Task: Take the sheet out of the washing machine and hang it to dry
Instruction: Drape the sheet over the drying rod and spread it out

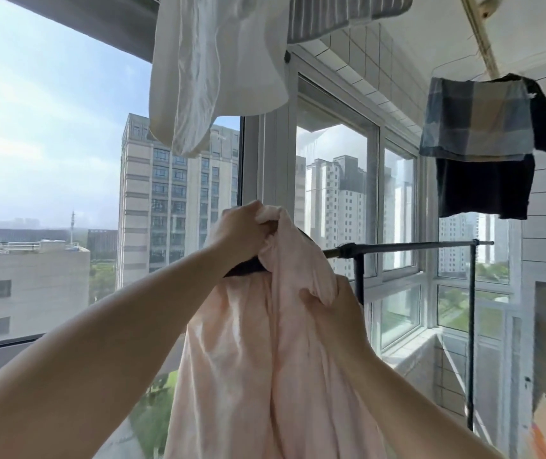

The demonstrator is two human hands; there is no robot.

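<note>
A pale pink sheet (251, 359) hangs bunched in front of me, draped over a dark horizontal rack bar (411, 247). My left hand (242, 231) is raised at the top of the bunch, fingers closed on the sheet's upper edge above the bar. My right hand (326, 301) sits lower and to the right, gripping a fold of the same sheet, partly covered by the fabric. The sheet's lower part runs out of view at the bottom. No washing machine is in view.
A white garment (212, 71) and a striped grey cloth (344, 14) hang overhead. At the right, a plaid cloth (477, 120) and a dark shirt (483, 190) hang from a ceiling rail. The rack's upright post (471, 326) stands near the windows (334, 200).
</note>
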